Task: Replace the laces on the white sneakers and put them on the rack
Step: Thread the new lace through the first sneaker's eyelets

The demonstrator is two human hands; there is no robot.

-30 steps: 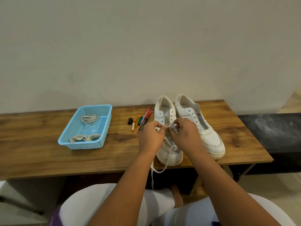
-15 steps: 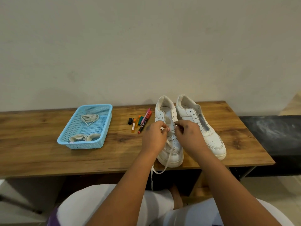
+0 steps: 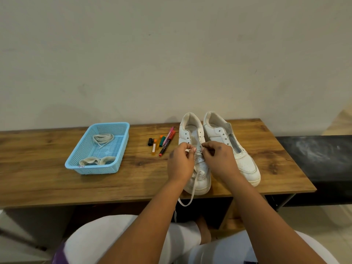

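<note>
My left hand (image 3: 181, 162) and right hand (image 3: 219, 159) both pinch the lace (image 3: 192, 184) over the left sneaker (image 3: 194, 155) on the counter (image 3: 57, 183).

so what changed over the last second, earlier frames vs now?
Little. The left hand and right hand keep their pinch grip on the lace over the left sneaker, fingers edging slightly up the eyelets; neither let go. The lace's loose end still hangs off the table edge. Right sneaker, blue basket and markers unmoved.
</note>
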